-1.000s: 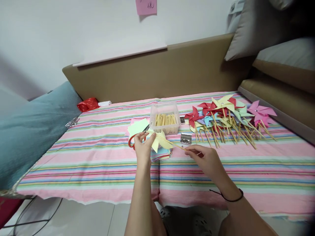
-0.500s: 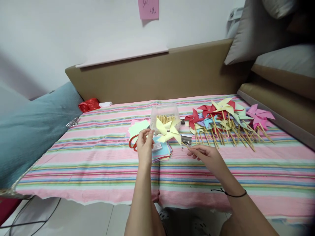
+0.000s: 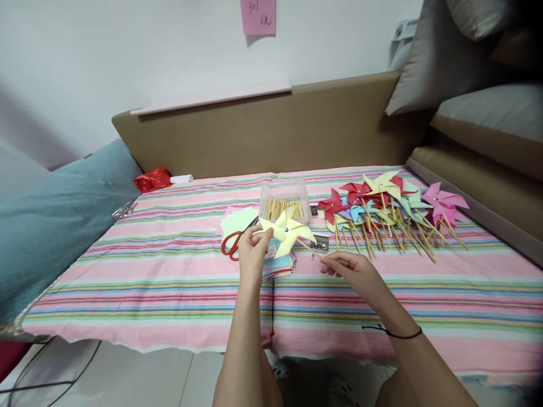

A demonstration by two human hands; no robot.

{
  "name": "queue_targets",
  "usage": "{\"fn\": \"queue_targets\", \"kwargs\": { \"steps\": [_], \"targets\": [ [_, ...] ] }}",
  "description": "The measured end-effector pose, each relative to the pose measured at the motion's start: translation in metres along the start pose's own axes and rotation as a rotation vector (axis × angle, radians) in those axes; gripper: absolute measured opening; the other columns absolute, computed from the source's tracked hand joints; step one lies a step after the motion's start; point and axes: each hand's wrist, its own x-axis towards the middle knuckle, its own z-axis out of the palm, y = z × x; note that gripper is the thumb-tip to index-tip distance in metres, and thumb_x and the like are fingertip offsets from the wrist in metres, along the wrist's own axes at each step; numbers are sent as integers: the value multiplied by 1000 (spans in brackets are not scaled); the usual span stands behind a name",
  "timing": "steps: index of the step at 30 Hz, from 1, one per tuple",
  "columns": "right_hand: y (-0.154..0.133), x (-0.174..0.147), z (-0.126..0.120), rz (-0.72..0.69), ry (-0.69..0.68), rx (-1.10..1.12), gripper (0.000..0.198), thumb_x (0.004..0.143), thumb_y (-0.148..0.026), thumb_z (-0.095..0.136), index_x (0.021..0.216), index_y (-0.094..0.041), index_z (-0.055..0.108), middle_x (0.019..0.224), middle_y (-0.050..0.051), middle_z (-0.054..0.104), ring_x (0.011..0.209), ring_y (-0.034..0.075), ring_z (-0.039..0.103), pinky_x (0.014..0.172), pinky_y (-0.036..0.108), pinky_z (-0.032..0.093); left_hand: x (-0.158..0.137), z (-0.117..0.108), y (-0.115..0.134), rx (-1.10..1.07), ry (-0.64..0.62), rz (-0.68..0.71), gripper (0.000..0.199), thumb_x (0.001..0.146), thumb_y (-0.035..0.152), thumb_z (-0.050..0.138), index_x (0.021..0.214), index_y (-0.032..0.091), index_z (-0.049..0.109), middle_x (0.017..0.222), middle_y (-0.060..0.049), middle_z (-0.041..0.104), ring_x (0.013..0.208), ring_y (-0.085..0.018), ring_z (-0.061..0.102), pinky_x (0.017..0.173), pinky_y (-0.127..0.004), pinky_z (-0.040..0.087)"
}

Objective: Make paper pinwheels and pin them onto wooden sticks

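Striped cloth (image 3: 148, 271) in pink, green and blue covers the broad seat, with a brown backrest (image 3: 254, 138) and a white wall beyond. The right hand (image 3: 350, 268) pinches a thin wooden stick (image 3: 311, 250) near its lower end, between thumb and fingers. That stick slants up toward 10 o'clock to a pale yellow pinwheel (image 3: 288, 238), held above the cloth between the two hands. At the pinwheel's 9 o'clock, the left hand (image 3: 252, 249) has its thumb and fingertips at one blade; I cannot tell whether they grip it or only touch it. Taking the pinwheel as the clock's centre, a pile of coloured paper (image 3: 282, 267) lies at 6 o'clock, partly hidden. Red-handled scissors (image 3: 233, 234) sit near 9 o'clock, just beside pale green paper (image 3: 244, 216). A clear box (image 3: 264, 200) of short sticks (image 3: 284, 209) stands at 12. Between 3 and 4 is a small box (image 3: 319, 243) of silvery pieces; farther out, near 3, finished pinwheels (image 3: 373, 209) lie heaped. Well off toward 10 rests a red bag (image 3: 153, 180).
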Motion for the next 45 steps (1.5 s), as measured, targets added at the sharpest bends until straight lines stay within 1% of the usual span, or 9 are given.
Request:
{"fn": "queue_targets", "kwargs": {
  "steps": [4, 7, 10, 14, 19, 25, 36, 42, 45],
  "targets": [
    [-1, 0, 2, 7, 25, 14, 36, 81, -51, 61, 78, -16, 69, 74, 8, 73, 67, 17, 63, 65, 29, 52, -2, 2, -3, 23, -95, 6, 36, 62, 40, 77, 79, 17, 54, 47, 8, 50, 38, -3, 33, 41, -17, 25],
    [-1, 1, 3, 19, 30, 40, 35, 80, -51, 62, 81, -16, 69, 75, 9, 73, 67, 16, 63, 66, 29, 51, -4, 4, -3, 76, -127, 7, 34, 65, 39, 75, 84, 17, 57, 44, 9, 48, 39, -5, 36, 41, -17, 26],
    [0, 1, 3, 27, 21, 56, 35, 80, -51, 63, 82, -16, 69, 77, 9, 74, 68, 17, 64, 67, 30, 51, -5, 6, -5, 115, -131, -7, 36, 65, 38, 76, 89, 17, 58, 43, 7, 52, 40, -6, 39, 43, -17, 28],
    [-1, 1, 6, 46, 9, 75, 35, 79, -51, 64, 82, -16, 68, 76, 9, 75, 68, 17, 65, 65, 30, 50, -4, 9, -9, 122, -159, -40, 36, 65, 40, 76, 87, 16, 60, 48, 2, 59, 41, -7, 44, 44, -19, 32],
    [0, 1, 9, 41, 3, 70, 35, 78, -51, 65, 83, -17, 70, 80, 9, 74, 70, 18, 64, 63, 29, 49, -4, 11, -10, -13, -200, -98, 40, 63, 40, 77, 90, 14, 63, 67, -3, 67, 48, -7, 51, 46, -18, 36],
    [0, 2, 10, 37, 25, 77, 30, 75, -47, 69, 80, -18, 72, 75, 6, 71, 73, 18, 63, 65, 28, 49, -6, 13, -8, -93, -213, -203, 42, 60, 38, 79, 90, 14, 63, 74, -3, 68, 49, -5, 51, 45, -17, 36],
    [-4, 1, 18, 3, -49, 75, 26, 75, -43, 68, 70, -18, 71, 73, 5, 71, 70, 17, 62, 66, 28, 49, -9, 22, -9, 9, -192, -194, 37, 56, 40, 81, 77, 16, 62, 66, 2, 63, 54, -7, 55, 48, -18, 37],
    [-2, 0, 20, 5, -39, 118, 25, 75, -42, 69, 73, -17, 72, 70, 4, 70, 65, 15, 61, 63, 28, 49, -12, 26, -7, 3, -217, -196, 40, 56, 40, 80, 83, 16, 62, 72, -1, 69, 55, -10, 58, 50, -20, 40],
    [-2, 1, 20, 1, 3, 153, 24, 74, -41, 70, 74, -17, 72, 66, 3, 68, 61, 14, 60, 61, 27, 49, -15, 29, -12, 8, -287, -170, 44, 53, 34, 83, 88, 16, 64, 73, -3, 71, 61, -12, 61, 55, -21, 42]
  ]
}}
